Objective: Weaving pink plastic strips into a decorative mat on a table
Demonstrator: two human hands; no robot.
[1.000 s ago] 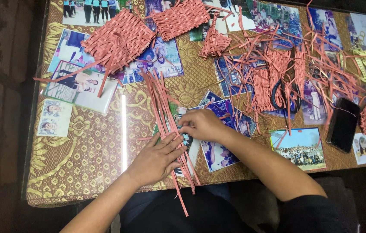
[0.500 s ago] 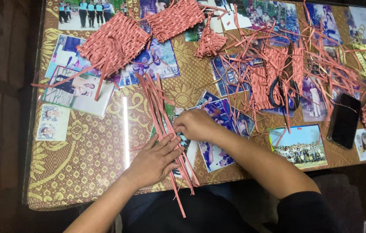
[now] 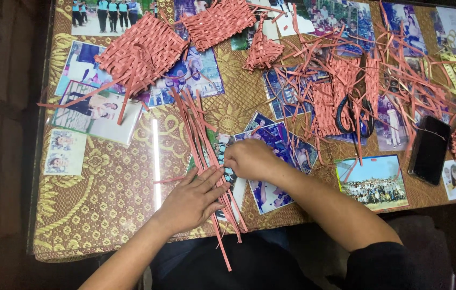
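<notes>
Right now the work is at the laying-out stage, as far as I can judge: a bundle of pink paper strips (image 3: 202, 145) lies lengthwise across the tabletop (image 3: 104, 204), and both hands are on its near end. The left hand (image 3: 193, 198) lies flat with fingers spread, pressing the strips down — no closed grip, just an open palm as a weight. The right hand (image 3: 249, 160) is curled at the strips' edge just beyond the left fingertips; its grip looks narrow, pinched on one or two strips, though the fingertips are hidden under the knuckles and I cannot tell exactly which strip it has.

Away from the grip, further up the tabletop, sit two finished woven mats (image 3: 141, 52) of the same pink strips, and off to the right of the right hand a tangle of loose strips with black-handled scissors (image 3: 354, 115) among them. A dark phone (image 3: 430, 149) lies further right still. Photographs (image 3: 374, 181) lie all about the tabletop.

The next move, I'd say, calls for keeping the flat hand firm so the lengthwise strips stay side by side — and for sliding the pinched strip without buckling it
</notes>
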